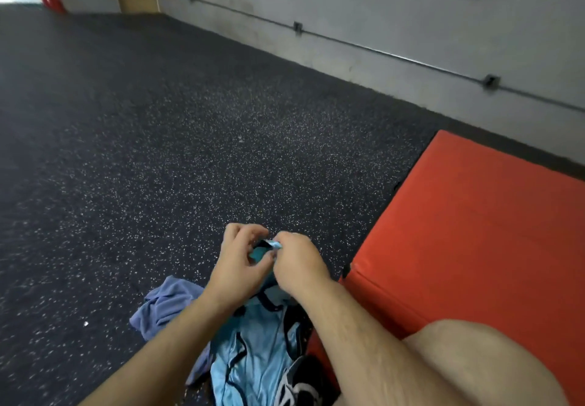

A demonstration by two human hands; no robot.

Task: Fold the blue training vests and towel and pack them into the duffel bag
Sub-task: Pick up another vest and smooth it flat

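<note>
A light blue training vest [253, 352] with dark trim hangs down from both of my hands over the floor. My left hand [239, 263] and my right hand [299, 266] sit close together and each pinches the vest's top edge [267, 245]. A crumpled purple-blue towel [164, 306] lies on the floor just left of my left forearm. No duffel bag is in view.
A red padded mat [474, 231] lies to the right, with my bare knee [474, 364] over its near part. A black and white shoe [299, 383] shows at the bottom. The speckled black rubber floor [190, 136] stretches ahead to a grey wall [380, 19].
</note>
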